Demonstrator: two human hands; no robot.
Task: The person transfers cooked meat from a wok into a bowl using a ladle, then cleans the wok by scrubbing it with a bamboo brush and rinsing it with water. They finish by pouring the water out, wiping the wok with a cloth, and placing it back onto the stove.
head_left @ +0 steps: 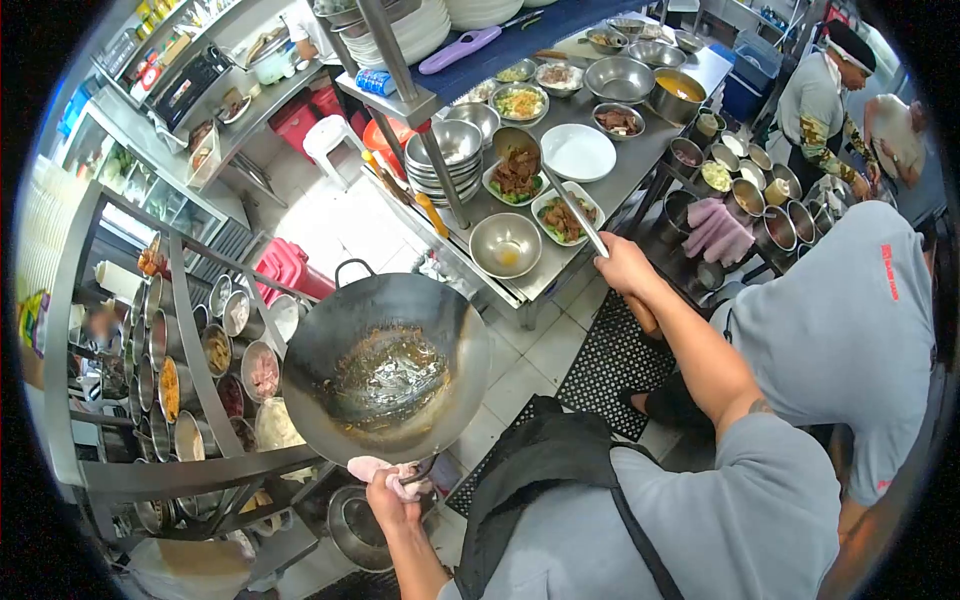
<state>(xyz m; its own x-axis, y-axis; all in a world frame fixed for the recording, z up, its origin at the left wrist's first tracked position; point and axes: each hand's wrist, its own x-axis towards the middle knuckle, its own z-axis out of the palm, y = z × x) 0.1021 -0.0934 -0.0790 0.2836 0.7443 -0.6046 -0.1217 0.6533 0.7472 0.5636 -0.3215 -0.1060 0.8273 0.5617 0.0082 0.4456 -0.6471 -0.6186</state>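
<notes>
Left hand (392,497) grips wok (385,368), sauce residue inside | right hand (625,268) grips ladle (517,152) of meat over plate (516,186)

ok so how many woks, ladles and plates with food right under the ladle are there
wok: 1, held by the left hand
ladle: 1, held by the right hand
plates of food under the ladle: 2
total: 4

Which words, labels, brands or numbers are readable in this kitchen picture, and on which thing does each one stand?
None can be read.
Red print on the grey shirt sleeve of a nearby person: too blurred.
Labels on the bottles on the top shelf: too small.
Blue packet on the steel rack: print unreadable.
</notes>
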